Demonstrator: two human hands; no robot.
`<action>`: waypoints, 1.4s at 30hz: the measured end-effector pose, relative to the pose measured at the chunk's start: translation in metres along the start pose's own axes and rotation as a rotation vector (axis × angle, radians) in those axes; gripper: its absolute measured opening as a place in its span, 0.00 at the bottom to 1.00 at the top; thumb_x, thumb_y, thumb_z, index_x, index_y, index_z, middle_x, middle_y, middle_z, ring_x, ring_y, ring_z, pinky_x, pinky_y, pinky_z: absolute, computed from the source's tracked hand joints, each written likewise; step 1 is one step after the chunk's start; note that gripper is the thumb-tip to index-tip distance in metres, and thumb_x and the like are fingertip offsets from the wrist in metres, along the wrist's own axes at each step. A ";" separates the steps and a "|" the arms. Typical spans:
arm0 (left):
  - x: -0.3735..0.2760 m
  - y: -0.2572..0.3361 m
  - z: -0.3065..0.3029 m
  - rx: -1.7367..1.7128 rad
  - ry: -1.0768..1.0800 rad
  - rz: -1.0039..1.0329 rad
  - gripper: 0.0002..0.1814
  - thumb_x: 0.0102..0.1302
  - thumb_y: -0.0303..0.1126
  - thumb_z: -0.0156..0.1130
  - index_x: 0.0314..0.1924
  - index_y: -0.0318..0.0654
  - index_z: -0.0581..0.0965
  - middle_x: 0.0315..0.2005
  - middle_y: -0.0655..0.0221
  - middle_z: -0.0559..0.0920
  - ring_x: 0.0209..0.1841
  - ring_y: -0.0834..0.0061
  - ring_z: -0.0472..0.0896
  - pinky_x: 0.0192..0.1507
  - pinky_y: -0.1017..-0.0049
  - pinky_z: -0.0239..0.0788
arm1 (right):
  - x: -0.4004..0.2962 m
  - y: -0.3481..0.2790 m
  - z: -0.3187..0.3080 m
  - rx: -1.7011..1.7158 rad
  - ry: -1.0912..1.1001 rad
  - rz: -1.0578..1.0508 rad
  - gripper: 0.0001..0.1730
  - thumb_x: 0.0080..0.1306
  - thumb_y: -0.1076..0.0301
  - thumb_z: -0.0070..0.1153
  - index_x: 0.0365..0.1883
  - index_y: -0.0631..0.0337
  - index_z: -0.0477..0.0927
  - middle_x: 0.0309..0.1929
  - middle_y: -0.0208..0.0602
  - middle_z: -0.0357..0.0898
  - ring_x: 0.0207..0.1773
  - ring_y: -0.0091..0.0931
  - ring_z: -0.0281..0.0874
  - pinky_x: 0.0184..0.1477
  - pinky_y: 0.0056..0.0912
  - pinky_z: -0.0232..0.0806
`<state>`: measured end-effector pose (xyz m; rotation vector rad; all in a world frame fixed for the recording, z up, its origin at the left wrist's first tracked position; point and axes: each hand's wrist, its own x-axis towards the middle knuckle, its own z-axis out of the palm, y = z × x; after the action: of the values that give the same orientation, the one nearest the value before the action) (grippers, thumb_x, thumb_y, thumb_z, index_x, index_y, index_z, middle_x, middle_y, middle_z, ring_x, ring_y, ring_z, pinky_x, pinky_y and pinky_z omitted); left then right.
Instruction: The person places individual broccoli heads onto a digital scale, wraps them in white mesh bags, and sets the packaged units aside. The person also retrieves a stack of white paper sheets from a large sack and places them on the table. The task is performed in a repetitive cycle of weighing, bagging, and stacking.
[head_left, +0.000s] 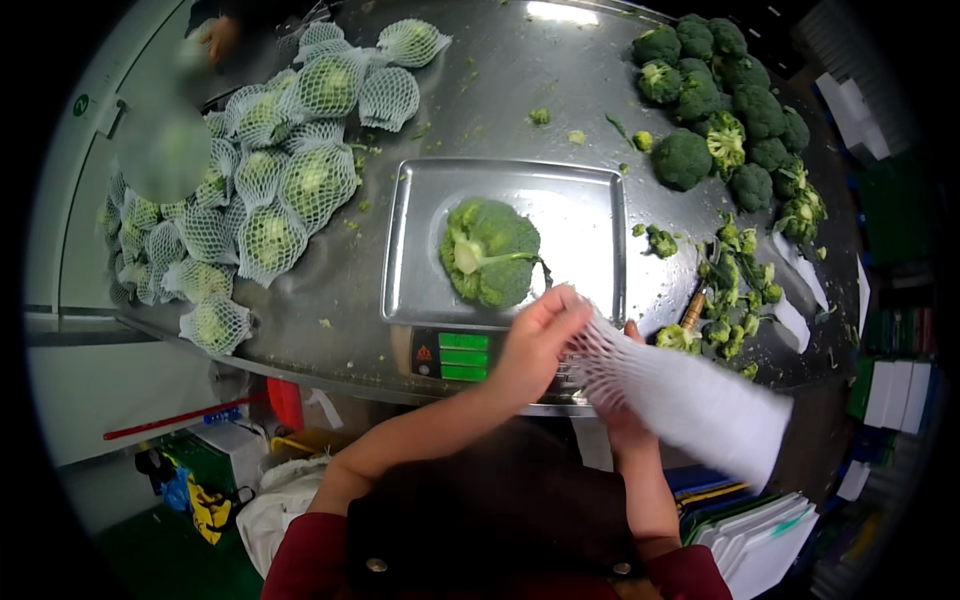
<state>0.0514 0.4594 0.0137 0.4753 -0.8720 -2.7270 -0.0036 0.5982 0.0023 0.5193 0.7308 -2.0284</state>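
Note:
A trimmed broccoli head (491, 251) lies stem-up on the steel pan (585, 300) of a weighing scale, a thin leaf stalk reaching right from it. My left hand (532, 349) pinches the edge of a white foam net sleeve (682, 390) just below the pan. My right hand (624, 429) grips the same sleeve from beneath, its fingers mostly hidden by the netting. Blurred and slanting down to the right, the sleeve's far end hangs past the table edge. The scale's green display (463, 356) sits left of my left hand.
Netted broccoli heads (274, 176) are piled at left, bare ones (757, 112) at back right. A wooden-handled knife (694, 307) lies among trimmings (731, 277) on the steel table (495, 82). Another person's hand (222, 37) shows at top left. White sheets (757, 547) are stacked below right.

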 end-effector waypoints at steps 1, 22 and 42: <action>0.001 0.011 -0.001 -0.153 0.033 -0.063 0.05 0.69 0.29 0.54 0.39 0.36 0.73 0.32 0.74 0.78 0.33 0.85 0.76 0.37 0.80 0.70 | -0.009 -0.002 -0.010 0.083 -0.101 0.114 0.23 0.71 0.54 0.46 0.50 0.69 0.74 0.42 0.44 0.79 0.41 0.34 0.78 0.50 0.38 0.72; -0.086 0.057 -0.102 0.328 -0.018 -0.607 0.14 0.63 0.29 0.58 0.49 0.32 0.77 0.39 0.65 0.82 0.36 0.75 0.81 0.42 0.77 0.75 | 0.033 0.013 0.019 -0.183 -0.686 0.328 0.24 0.70 0.60 0.49 0.57 0.70 0.71 0.56 0.46 0.75 0.57 0.34 0.75 0.61 0.38 0.66; 0.009 0.110 -0.113 0.400 0.090 0.334 0.37 0.66 0.61 0.40 0.47 0.27 0.74 0.39 0.58 0.81 0.39 0.67 0.82 0.45 0.68 0.77 | 0.023 0.011 0.114 -1.052 -0.266 -0.204 0.17 0.70 0.64 0.40 0.43 0.67 0.78 0.35 0.36 0.80 0.39 0.22 0.74 0.45 0.26 0.67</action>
<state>0.0995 0.3106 -0.0095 0.4701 -1.3443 -2.2180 -0.0149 0.5032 0.0696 -0.4378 1.5489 -1.5372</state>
